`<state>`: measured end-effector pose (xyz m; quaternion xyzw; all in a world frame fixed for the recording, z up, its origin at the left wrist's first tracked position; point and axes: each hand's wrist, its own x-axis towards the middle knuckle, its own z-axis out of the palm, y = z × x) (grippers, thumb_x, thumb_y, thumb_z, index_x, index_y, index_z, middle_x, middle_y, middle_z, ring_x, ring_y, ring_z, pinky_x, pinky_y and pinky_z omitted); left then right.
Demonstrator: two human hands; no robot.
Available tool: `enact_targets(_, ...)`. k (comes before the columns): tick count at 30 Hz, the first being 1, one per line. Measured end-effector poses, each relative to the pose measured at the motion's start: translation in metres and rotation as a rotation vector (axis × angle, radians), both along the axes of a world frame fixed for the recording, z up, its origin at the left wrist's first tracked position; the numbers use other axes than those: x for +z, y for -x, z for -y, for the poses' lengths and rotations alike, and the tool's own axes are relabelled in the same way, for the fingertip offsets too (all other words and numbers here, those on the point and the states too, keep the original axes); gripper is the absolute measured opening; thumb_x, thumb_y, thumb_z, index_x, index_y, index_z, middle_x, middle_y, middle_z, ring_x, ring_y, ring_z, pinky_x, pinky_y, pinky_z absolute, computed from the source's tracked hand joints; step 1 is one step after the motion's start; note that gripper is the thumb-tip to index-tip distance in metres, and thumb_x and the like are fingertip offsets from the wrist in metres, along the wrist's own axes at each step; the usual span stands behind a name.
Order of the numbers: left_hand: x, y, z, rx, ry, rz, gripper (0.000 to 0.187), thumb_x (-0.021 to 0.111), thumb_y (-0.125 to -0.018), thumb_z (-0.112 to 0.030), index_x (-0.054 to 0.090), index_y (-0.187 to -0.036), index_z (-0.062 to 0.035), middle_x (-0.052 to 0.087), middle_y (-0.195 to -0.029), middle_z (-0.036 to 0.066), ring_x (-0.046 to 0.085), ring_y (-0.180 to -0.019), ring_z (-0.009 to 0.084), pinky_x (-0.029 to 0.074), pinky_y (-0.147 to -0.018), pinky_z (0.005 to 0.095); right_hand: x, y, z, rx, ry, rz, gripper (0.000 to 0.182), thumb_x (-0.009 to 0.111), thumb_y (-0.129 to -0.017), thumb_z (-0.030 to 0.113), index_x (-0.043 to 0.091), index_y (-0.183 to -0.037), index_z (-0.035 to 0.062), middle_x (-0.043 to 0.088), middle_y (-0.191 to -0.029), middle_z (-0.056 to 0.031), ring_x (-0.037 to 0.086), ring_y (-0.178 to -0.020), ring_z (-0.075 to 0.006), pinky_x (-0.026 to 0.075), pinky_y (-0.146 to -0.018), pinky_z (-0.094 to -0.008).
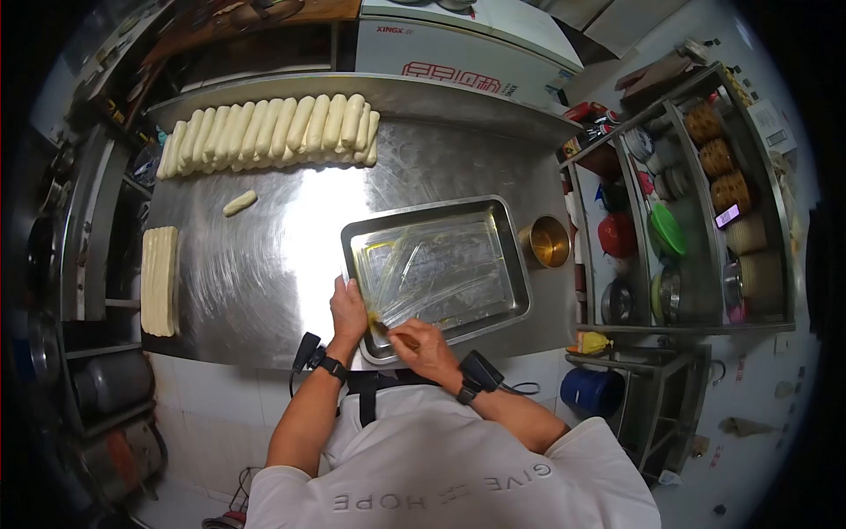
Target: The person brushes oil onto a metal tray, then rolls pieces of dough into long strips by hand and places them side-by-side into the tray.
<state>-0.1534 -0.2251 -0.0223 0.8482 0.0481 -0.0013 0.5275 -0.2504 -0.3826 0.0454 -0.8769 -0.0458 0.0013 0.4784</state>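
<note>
A rectangular metal tray [520,264] lies on the steel table in front of me, its inside streaked with yellow oil. My left hand [349,309] is closed on the tray's left rim near the front corner. My right hand [425,349] grips a pastry brush [377,323], mostly hidden by the fingers, with its bristles against the tray's near left inside corner. Just right of the tray stands a metal cup [550,242] with golden liquid in it.
Long rolls of pale dough [273,128] are piled along the table's back edge. One small dough piece [240,203] lies apart, and a dough slab [159,282] sits at the far left. Shelves [679,203] with bowls and containers flank the right side; a white freezer [458,57] stands behind.
</note>
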Motion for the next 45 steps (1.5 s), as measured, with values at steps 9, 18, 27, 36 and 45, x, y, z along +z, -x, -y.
enact_targets(9,-0.006,0.001,-0.001,-0.009,0.03,0.002,0.027,0.045,-0.107,-0.02,0.053,-0.113,0.0048,0.065,-0.084,0.033,0.064,-0.081,0.0538,0.048,-0.067,0.0546,0.009,0.003,0.192,-0.619,0.077,-0.226,0.02,0.069,-0.095,0.019,0.076,-0.098,0.0008,0.076,-0.092,-0.0106,0.071,-0.08,-0.019,0.055,-0.073,-0.0329)
enact_targets(18,-0.008,0.001,0.0,0.023,0.037,0.007,0.027,0.045,-0.107,-0.022,0.055,-0.115,0.0018,0.067,-0.091,0.033,0.064,-0.087,0.0538,0.049,-0.072,0.0567,0.011,0.004,0.013,0.046,0.17,-0.004,0.015,0.07,-0.091,0.016,0.073,-0.099,0.0037,0.069,-0.094,-0.017,0.068,-0.082,-0.0392,0.056,-0.073,-0.0431)
enact_targets(27,-0.007,0.001,-0.001,0.016,0.044,-0.01,0.03,0.042,-0.107,-0.022,0.055,-0.117,0.0021,0.067,-0.093,0.034,0.063,-0.089,0.0548,0.048,-0.074,0.0579,-0.006,-0.023,0.081,-0.095,-0.322,-0.596,0.025,0.067,-0.098,0.021,0.074,-0.103,-0.0025,0.077,-0.094,-0.0092,0.072,-0.083,-0.0148,0.057,-0.073,-0.028)
enact_targets(36,-0.006,0.001,-0.001,0.012,0.072,-0.001,0.028,0.044,-0.107,-0.02,0.054,-0.11,0.0058,0.064,-0.092,0.033,0.062,-0.085,0.052,0.047,-0.073,0.053,0.019,-0.083,0.063,0.045,-0.096,-0.522,0.024,0.067,-0.093,0.018,0.074,-0.091,-0.0047,0.074,-0.078,-0.0097,0.07,-0.069,-0.0142,0.056,-0.064,-0.0295)
enact_targets(45,-0.002,0.004,-0.001,0.011,0.061,-0.013,0.029,0.044,-0.106,-0.021,0.055,-0.118,0.0037,0.068,-0.096,0.033,0.065,-0.091,0.0531,0.05,-0.076,0.0545,-0.007,-0.093,0.098,0.111,0.029,-0.707,0.028,0.062,-0.091,0.019,0.073,-0.078,-0.0033,0.071,-0.07,-0.0141,0.069,-0.061,-0.0211,0.055,-0.059,-0.0347)
